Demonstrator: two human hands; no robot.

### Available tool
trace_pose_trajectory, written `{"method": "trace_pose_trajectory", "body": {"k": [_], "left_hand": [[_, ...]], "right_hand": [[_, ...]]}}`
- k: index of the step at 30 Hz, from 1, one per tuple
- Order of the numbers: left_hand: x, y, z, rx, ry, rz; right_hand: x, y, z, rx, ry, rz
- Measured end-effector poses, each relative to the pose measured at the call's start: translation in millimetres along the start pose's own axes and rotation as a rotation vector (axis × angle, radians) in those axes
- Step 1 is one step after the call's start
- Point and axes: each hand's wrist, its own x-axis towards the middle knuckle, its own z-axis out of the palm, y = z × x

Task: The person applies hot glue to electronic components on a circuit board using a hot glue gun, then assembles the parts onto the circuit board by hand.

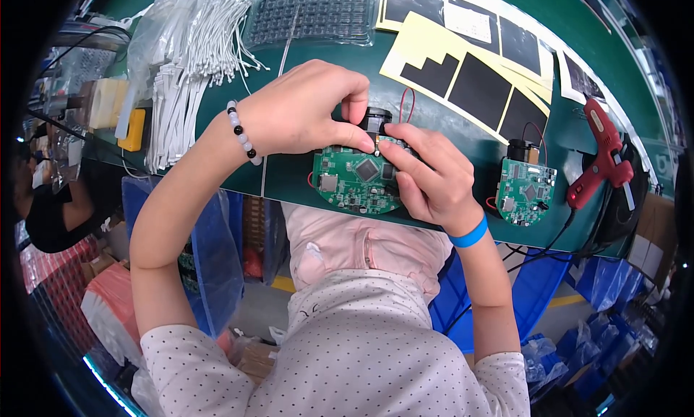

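A green circuit board (347, 183) lies near the front edge of the table, with a black cylindrical lens part (376, 118) at its far side. My left hand (307, 109) comes in from the left, its thumb tip at the base of the lens part and its forefinger bent down beside it. What that hand pinches, if anything, is hidden. My right hand (434, 172) grips the board's right side, thumb at the edge and fingertips pressed by the lens base. Between both hands' fingertips shows a small light-coloured strip (377, 145). A red wire (409, 102) loops up behind.
A second board (528, 191) with a lens part sits to the right, beside a red glue gun (603, 153). Yellow sheets with black pads (463, 77) lie behind. White cable bundles (173, 106) and a clear compartment tray (311, 15) occupy the far left. Blue bins (538, 287) stand below the table.
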Motion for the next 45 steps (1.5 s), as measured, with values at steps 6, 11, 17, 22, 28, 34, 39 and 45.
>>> {"method": "trace_pose_trajectory", "body": {"k": [6,11,17,22,28,34,39,45], "left_hand": [[-0.4,-3.6,-5.7,0.058,-0.066,0.017],[0.1,-1.1,-10.6,0.061,-0.103,0.014],[-0.1,-2.3,-21.4,-0.091,-0.197,-0.03],[2.9,1.7,-7.2,-0.103,-0.138,-0.019],[-0.6,9.0,-1.0,-0.021,-0.064,-0.02],[-2.9,4.5,0.4,-0.001,-0.042,-0.005],[-12.6,2.0,-14.3,-0.111,0.082,-0.06],[-46.8,-20.6,-8.0,-0.315,0.382,-0.113]], "right_hand": [[1.0,0.3,0.1,0.002,-0.004,-0.001],[2.8,-0.9,-0.5,0.003,0.003,-0.006],[0.4,0.0,-0.6,0.0,-0.003,0.007],[0.2,-0.8,-0.9,0.009,-0.003,0.01],[0.1,-0.6,-0.7,0.008,0.006,0.011],[1.0,-1.8,0.3,0.008,0.005,0.009],[1.9,-3.2,-2.0,-0.017,0.0,0.008],[-0.4,-16.2,-4.4,-0.082,0.119,0.07]]}}
